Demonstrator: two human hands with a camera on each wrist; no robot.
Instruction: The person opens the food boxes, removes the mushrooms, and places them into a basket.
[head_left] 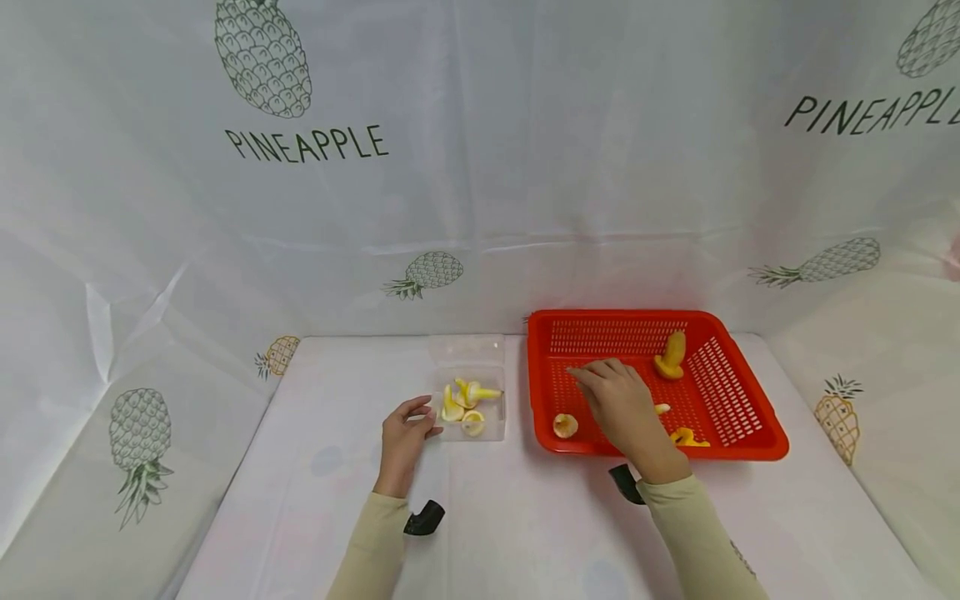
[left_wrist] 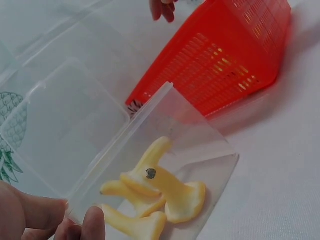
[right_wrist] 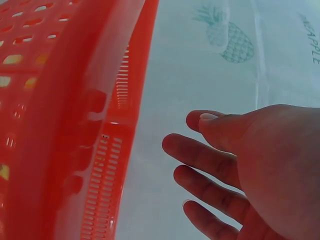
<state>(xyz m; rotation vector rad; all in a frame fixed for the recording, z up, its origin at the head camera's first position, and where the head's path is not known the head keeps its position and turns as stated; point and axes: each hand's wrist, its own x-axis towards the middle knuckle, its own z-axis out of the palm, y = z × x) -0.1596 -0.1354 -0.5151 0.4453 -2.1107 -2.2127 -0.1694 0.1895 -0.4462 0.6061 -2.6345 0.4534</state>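
- One white cloth backdrop (head_left: 487,192) hangs behind and at both sides, printed with pineapple drawings; the printed word PINEAPPLE (head_left: 307,143) shows twice in the head view, the second time cut off by the right edge.
- One pale surface (head_left: 517,525), smooth and faintly spotted, reaches back to that cloth and carries everything.
- One red basket (head_left: 735,452), its walls slotted, stands at the back right of the surface, under the right hand and well apart from the left.
- Two pale sleeves (head_left: 371,546) come in from the near edge, one per arm.
- Two hands, well apart from each other. The right hand (head_left: 618,408) hangs over the basket's left half, its fingers loose and slightly spread, with no object visible in them. The left hand (head_left: 405,437) touches the left side of the clear box with thumb and fingers; I cannot tell whether they pinch its wall.
- One clear box (head_left: 495,427) with its lid (head_left: 467,348) raised at the back lies between the hands, just beside the left one and left of the basket.
- Two black fittings (head_left: 425,517), one at each wrist.
- Four yellow-and-white stemmed pieces (left_wrist: 186,200) lie heaped in the box, one bearing a dark speck.
- At least four yellow pieces (head_left: 671,357) lie scattered in the basket, one partly hidden by the right hand.
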